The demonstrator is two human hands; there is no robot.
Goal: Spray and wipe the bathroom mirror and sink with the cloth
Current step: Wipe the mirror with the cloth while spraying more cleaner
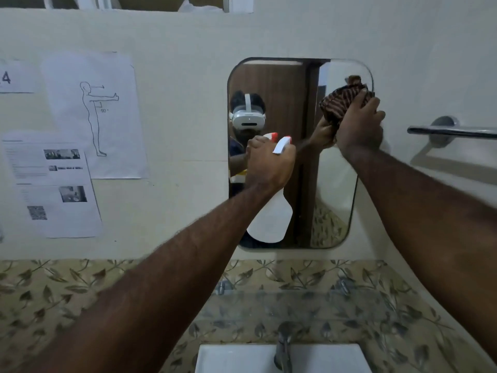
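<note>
A rounded rectangular mirror (271, 84) hangs on the cream wall above the sink. My right hand (360, 127) presses a bunched brown striped cloth (339, 100) against the mirror's upper right edge. My left hand (269, 162) is closed around the neck of a white spray bottle (271, 219) with a red-tipped trigger head, held in front of the mirror's middle, nozzle toward the glass. The white sink (236, 358) shows at the bottom edge with a metal faucet (283, 348) at its back.
A chrome towel bar (451, 130) juts from the wall right of the mirror. A glass shelf (295, 300) on metal brackets runs over leaf-patterned tiles (53, 286). Printed sheets (91, 114) are taped to the wall at left. The mirror reflects a person wearing a white headset.
</note>
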